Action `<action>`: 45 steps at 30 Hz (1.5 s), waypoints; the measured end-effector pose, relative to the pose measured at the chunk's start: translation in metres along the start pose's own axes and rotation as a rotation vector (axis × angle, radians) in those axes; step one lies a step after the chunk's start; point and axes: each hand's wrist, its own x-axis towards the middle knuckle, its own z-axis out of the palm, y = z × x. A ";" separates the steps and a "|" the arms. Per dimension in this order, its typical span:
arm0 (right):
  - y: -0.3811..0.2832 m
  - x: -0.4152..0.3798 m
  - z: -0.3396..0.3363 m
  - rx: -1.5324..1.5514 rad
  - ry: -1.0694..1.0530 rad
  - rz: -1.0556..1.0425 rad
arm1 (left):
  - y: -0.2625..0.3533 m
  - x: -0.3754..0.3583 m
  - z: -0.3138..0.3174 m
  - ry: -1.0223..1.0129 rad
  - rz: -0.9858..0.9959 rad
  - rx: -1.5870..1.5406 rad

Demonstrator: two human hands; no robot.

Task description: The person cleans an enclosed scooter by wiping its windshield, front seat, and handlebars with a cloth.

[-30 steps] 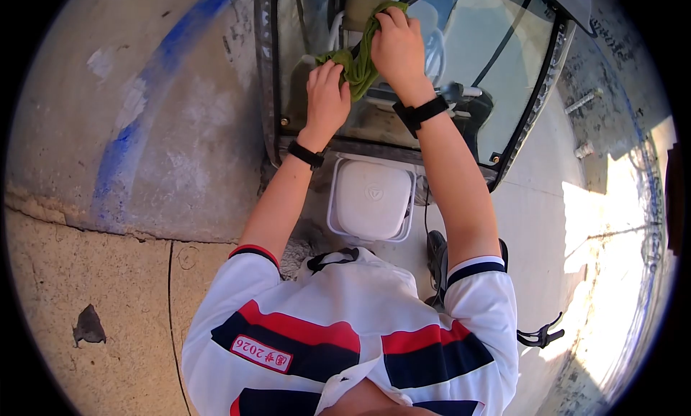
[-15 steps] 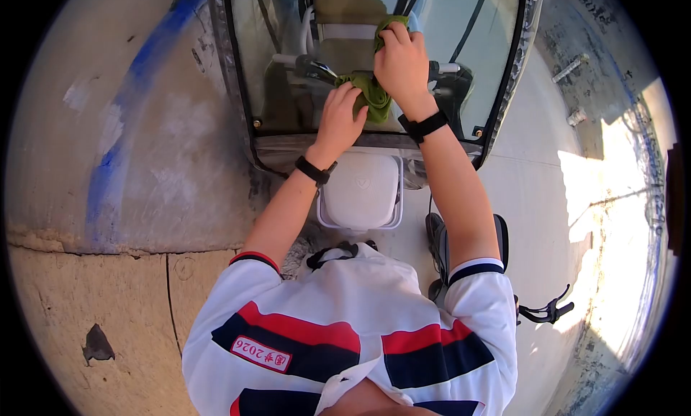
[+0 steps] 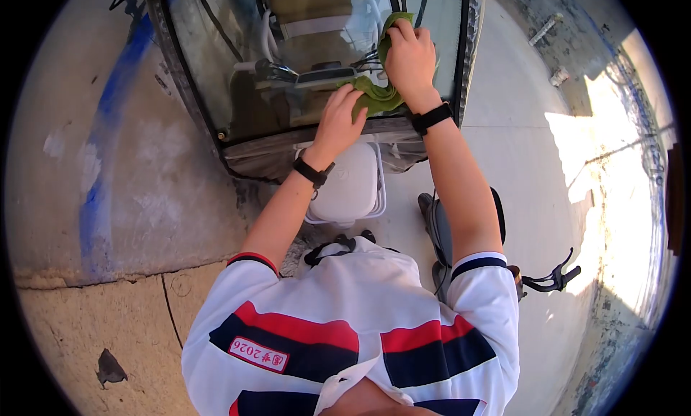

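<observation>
A green cloth (image 3: 378,98) lies bunched against the clear windscreen (image 3: 201,38) of a small vehicle. My left hand (image 3: 340,121) has its fingertips pressed on the lower left part of the cloth, with the thumb beside it. Higher up and to the right, my right hand (image 3: 412,65) grips the upper end of the same cloth. The fingers of that hand are curled around it, and the cloth sticks out above and left of them. Through the windscreen show a seat (image 3: 309,6) and handlebar parts, partly covered by my hands and the cloth.
Below the windscreen's dark lower edge stands a white lidded container (image 3: 345,186), close to my body. A bicycle-type handlebar (image 3: 554,278) juts out at the right. The ground at left carries a blue paint stripe (image 3: 101,171), and pipe stubs (image 3: 545,29) protrude at upper right.
My view has turned and shifted, so the windscreen and container appear tilted and farther left. Both hands stay on the cloth, now nearer the windscreen's right side.
</observation>
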 end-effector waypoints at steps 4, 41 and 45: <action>0.033 -0.004 -0.008 -0.029 0.005 -0.019 | 0.011 0.007 0.014 0.007 0.038 -0.022; 0.014 -0.068 -0.008 -0.073 -0.060 0.315 | -0.024 -0.012 -0.042 0.216 -0.060 0.250; 0.018 -0.092 -0.016 -0.115 -0.133 0.385 | -0.028 -0.021 -0.030 0.140 -0.057 0.260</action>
